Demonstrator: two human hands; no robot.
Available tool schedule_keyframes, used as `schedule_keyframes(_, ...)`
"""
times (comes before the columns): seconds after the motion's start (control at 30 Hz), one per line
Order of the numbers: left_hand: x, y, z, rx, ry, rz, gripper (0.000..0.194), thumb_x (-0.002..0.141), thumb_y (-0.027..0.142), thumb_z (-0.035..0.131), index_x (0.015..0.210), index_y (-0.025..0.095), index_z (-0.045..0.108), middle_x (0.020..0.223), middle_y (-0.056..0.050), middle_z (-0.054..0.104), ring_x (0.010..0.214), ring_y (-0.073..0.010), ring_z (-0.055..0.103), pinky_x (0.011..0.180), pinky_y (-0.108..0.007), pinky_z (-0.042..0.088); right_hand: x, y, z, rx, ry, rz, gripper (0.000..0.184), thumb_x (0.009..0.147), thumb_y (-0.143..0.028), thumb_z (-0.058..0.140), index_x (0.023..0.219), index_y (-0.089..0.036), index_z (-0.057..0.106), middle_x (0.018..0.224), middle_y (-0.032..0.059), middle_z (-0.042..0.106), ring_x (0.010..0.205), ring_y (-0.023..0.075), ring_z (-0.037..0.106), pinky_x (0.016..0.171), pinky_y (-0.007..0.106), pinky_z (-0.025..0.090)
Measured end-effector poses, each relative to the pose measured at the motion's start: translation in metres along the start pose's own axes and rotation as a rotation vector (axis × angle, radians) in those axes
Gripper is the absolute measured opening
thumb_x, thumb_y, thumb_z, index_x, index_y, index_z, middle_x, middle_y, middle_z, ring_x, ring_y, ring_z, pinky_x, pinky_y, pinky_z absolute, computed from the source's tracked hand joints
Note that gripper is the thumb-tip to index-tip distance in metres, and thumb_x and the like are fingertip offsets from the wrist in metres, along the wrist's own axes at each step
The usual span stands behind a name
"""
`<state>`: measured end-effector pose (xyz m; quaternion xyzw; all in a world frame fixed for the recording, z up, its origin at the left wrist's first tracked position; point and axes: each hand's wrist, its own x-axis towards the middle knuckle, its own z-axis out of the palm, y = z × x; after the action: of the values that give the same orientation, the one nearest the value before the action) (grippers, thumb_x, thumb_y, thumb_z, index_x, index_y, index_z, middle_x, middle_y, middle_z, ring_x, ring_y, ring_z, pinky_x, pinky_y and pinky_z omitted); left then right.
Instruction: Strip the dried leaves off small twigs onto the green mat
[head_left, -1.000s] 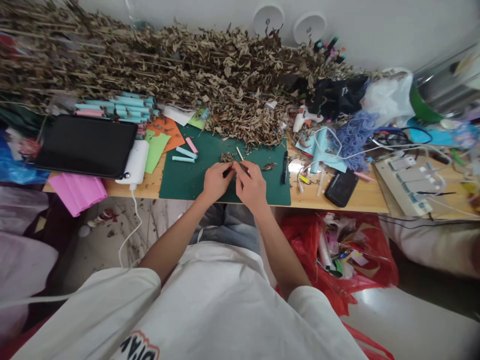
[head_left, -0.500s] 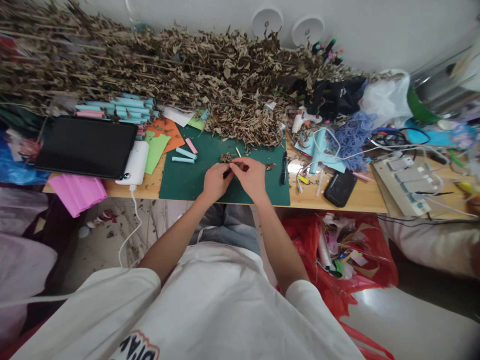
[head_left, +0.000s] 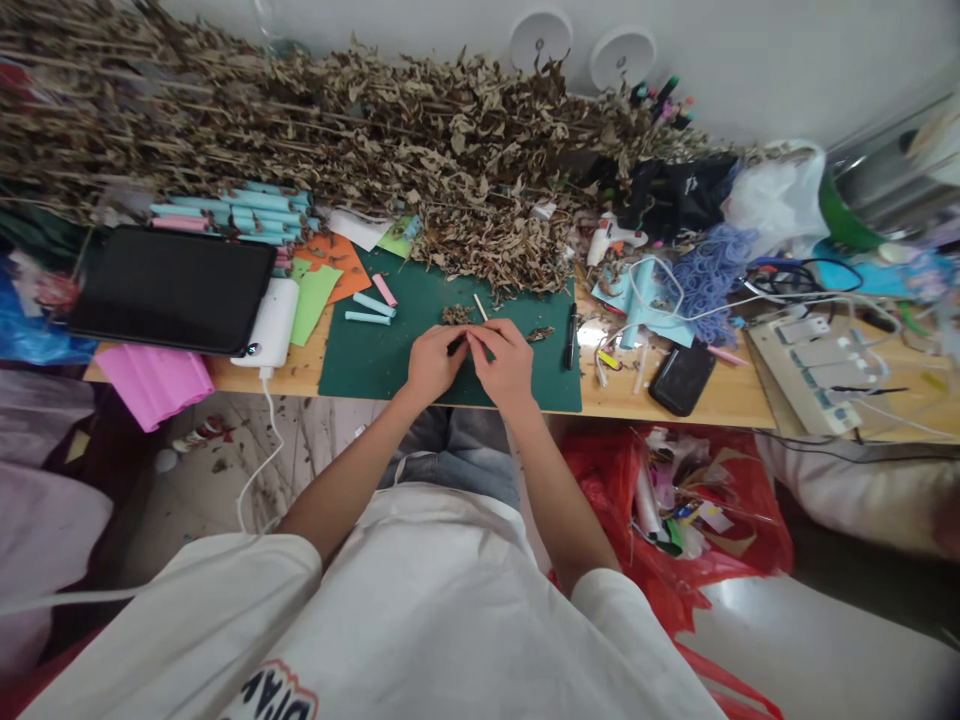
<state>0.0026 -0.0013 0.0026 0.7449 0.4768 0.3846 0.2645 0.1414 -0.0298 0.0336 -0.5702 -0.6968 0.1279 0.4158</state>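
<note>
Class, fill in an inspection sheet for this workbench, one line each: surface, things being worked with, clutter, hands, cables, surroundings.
Surface: green mat on a wooden table; leaf bits scattered.
Things at hand: small leaf clump and pale stick by the fingertips; two loose blue rolls, one loose pink roll.
Clutter: dried plants heaped behind; tablet, glue gun, blue yarn, black pen.
Hands: left hand and right hand meet at the fingertips over the mat; anything in their grip is too small to tell.
Cables: white cable hangs off the front edge; others tangle near the power strip.
Surroundings: red bag of scraps below, right.
</note>
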Motion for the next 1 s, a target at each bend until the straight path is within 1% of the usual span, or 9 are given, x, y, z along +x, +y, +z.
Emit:
schedule_keyframes(0.13, 0.000, 0.000, 0.000, -0.004, 0.018, 0.000, 0.023, 0.091, 0.020, 0.059, 0.108, 0.019, 0.073, 0.101, -0.008, 0.076, 0.088, -0.0207, 0.066, 0.082, -0.034, 0.052, -0.002, 0.004, 0.002, -0.006, -0.004, 0.042, 0.027, 0.098, -0.032, 0.049, 0.115, -0.020, 0.066, 0.103, 0.0076, 0.069, 0.094, 0.0172, 0.065, 0.089, 0.032, 0.053)
schedule_keyframes(0.33, 0.000, 0.000, -0.001, 0.004, 0.002, 0.019, 0.024, 0.091, 0.021, 0.058, 0.110, 0.021, 0.073, 0.104, -0.007, 0.075, 0.092, -0.0207, 0.066, 0.085, -0.035, 0.052, -0.005, 0.000, -0.001, -0.096, -0.082, 0.017, 0.026, 0.099, -0.030, 0.045, 0.109, -0.023, 0.068, 0.110, 0.0083, 0.066, 0.101, 0.0179, 0.063, 0.092, 0.031, 0.052)
schedule_keyframes(0.43, 0.000, 0.000, 0.000, 0.003, 0.014, 0.006, 0.021, 0.092, 0.025, 0.060, 0.107, 0.020, 0.073, 0.101, -0.008, 0.075, 0.090, -0.0203, 0.067, 0.084, -0.034, 0.052, -0.007, -0.001, -0.003, -0.121, -0.021, 0.022, 0.030, 0.098, -0.031, 0.044, 0.116, -0.023, 0.066, 0.114, 0.0096, 0.064, 0.095, 0.0171, 0.064, 0.088, 0.030, 0.052)
schedule_keyframes(0.5, 0.000, 0.000, 0.002, 0.010, 0.019, -0.019, 0.019, 0.091, 0.027, 0.062, 0.104, 0.021, 0.074, 0.099, -0.007, 0.076, 0.089, -0.0204, 0.067, 0.083, -0.034, 0.052, -0.005, 0.002, -0.006, -0.131, 0.035, 0.094, 0.032, 0.098, -0.031, 0.043, 0.120, -0.022, 0.064, 0.110, 0.0096, 0.065, 0.085, 0.0164, 0.063, 0.083, 0.031, 0.053)
schedule_keyframes(0.57, 0.000, 0.000, 0.003, 0.020, 0.025, -0.032, 0.018, 0.090, 0.028, 0.064, 0.103, 0.021, 0.074, 0.098, -0.006, 0.076, 0.089, -0.0205, 0.067, 0.083, -0.033, 0.052, 0.000, 0.006, -0.009, -0.197, 0.043, 0.169, 0.030, 0.096, -0.030, 0.045, 0.116, -0.020, 0.065, 0.102, 0.0099, 0.067, 0.080, 0.0182, 0.063, 0.081, 0.033, 0.053)
schedule_keyframes(0.67, 0.000, 0.000, 0.004, 0.028, 0.034, -0.035, 0.017, 0.089, 0.027, 0.065, 0.102, 0.021, 0.074, 0.098, -0.005, 0.076, 0.089, -0.0201, 0.068, 0.084, -0.033, 0.052, 0.008, 0.011, -0.010, -0.338, -0.040, 0.209, 0.025, 0.091, -0.025, 0.052, 0.108, -0.016, 0.067, 0.099, 0.0131, 0.068, 0.090, 0.0251, 0.063, 0.084, 0.038, 0.052)
schedule_keyframes(0.8, 0.001, -0.001, 0.003, 0.014, 0.041, -0.033, 0.016, 0.088, 0.025, 0.066, 0.101, 0.020, 0.074, 0.098, -0.006, 0.076, 0.089, -0.0199, 0.068, 0.083, -0.033, 0.052, 0.015, 0.012, -0.004, -0.437, -0.156, 0.290, 0.034, 0.088, -0.013, 0.049, 0.119, -0.010, 0.061, 0.102, 0.0184, 0.068, 0.093, 0.0285, 0.065, 0.081, 0.040, 0.051)
schedule_keyframes(0.93, 0.000, -0.001, 0.003, 0.009, 0.036, -0.030, 0.016, 0.088, 0.025, 0.066, 0.101, 0.021, 0.074, 0.098, -0.006, 0.076, 0.090, -0.0201, 0.068, 0.083, -0.033, 0.053, 0.017, 0.009, 0.000, -0.461, -0.170, 0.357, 0.042, 0.087, -0.009, 0.043, 0.126, -0.005, 0.055, 0.103, 0.0222, 0.066, 0.092, 0.0305, 0.066, 0.079, 0.042, 0.052)
schedule_keyframes(1.0, 0.000, -0.001, 0.003, 0.014, 0.035, -0.033, 0.016, 0.088, 0.026, 0.066, 0.101, 0.021, 0.074, 0.098, -0.006, 0.076, 0.090, -0.0201, 0.068, 0.084, -0.033, 0.053, 0.017, 0.010, -0.001, -0.467, -0.185, 0.355, 0.040, 0.086, -0.008, 0.043, 0.123, -0.005, 0.056, 0.102, 0.0219, 0.066, 0.091, 0.0305, 0.066, 0.079, 0.042, 0.052)
